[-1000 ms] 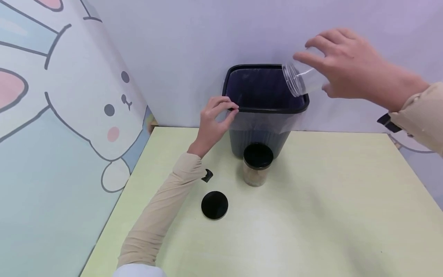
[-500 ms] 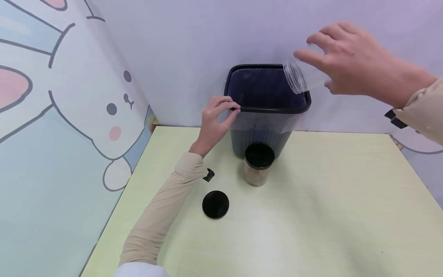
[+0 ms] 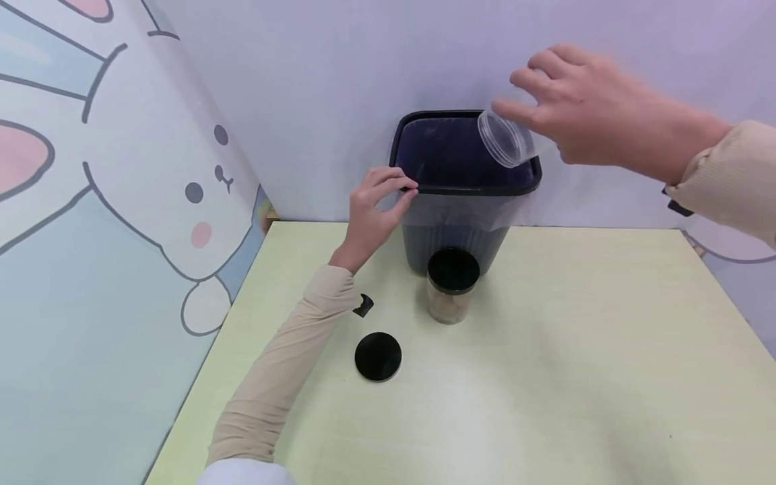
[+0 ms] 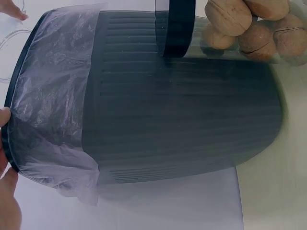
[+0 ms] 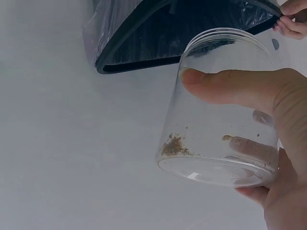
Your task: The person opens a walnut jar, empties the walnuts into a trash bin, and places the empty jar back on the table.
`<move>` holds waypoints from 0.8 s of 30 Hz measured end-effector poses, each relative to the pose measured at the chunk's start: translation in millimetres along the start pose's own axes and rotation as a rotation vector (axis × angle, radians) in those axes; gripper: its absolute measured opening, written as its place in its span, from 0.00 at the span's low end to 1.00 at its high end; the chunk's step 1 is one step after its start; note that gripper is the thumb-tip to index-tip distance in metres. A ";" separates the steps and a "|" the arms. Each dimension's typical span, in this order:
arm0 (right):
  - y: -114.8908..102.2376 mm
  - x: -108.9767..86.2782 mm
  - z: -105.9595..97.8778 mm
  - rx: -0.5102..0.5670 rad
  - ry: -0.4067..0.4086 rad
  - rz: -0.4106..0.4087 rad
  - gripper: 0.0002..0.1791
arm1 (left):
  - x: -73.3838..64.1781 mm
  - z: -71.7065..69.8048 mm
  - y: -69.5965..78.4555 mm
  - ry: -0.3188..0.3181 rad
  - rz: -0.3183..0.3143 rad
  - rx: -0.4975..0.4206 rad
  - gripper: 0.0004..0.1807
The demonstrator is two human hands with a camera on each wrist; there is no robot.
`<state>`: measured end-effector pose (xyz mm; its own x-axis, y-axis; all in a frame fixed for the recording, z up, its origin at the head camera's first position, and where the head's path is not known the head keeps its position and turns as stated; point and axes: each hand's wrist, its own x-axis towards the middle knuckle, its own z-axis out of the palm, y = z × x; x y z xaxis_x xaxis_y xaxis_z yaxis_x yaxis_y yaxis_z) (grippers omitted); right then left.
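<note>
My left hand pinches the front left rim of a dark ribbed trash bin, lined with a thin clear bag. In my right hand is a clear lidless jar, tipped on its side with its threaded mouth over the right part of the bin's opening. The right wrist view shows the thumb across the jar and a small patch of brown crumbs near its base. Before the bin stands a second jar with a black lid; walnuts show inside it in the left wrist view.
A loose black lid lies flat on the pale yellow table, left of centre. The bin stands at the table's back edge against a whitish wall. On the left is a wall with a cartoon rabbit.
My right hand has moved the tilted jar left, further over the bin, after a small shift up and right earlier. My left hand keeps its pinch on the rim.
</note>
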<state>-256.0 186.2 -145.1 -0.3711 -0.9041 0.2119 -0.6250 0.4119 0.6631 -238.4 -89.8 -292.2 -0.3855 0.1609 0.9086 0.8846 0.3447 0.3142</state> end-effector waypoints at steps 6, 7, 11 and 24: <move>-1.6 5.2 0.8 0.001 0.030 -0.035 0.43 | -0.8 -0.4 -1.0 -0.015 -0.041 -0.007 0.05; -1.6 5.7 0.9 -0.001 0.030 -0.036 0.44 | -0.4 -0.3 -1.2 -0.013 -0.034 -0.007 0.05; -2.9 7.0 2.1 -0.040 -0.013 -0.053 0.45 | 0.6 0.6 -2.9 -0.025 -0.044 -0.003 0.05; -2.9 7.4 8.1 -0.069 -0.045 -0.111 0.43 | -9.1 12.2 -31.8 0.015 -0.012 0.006 0.06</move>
<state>-262.4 179.2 -151.2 -0.3336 -0.9370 0.1035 -0.6159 0.2997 0.7285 -266.3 -91.0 -313.8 -0.3923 0.1425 0.9087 0.8780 0.3524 0.3238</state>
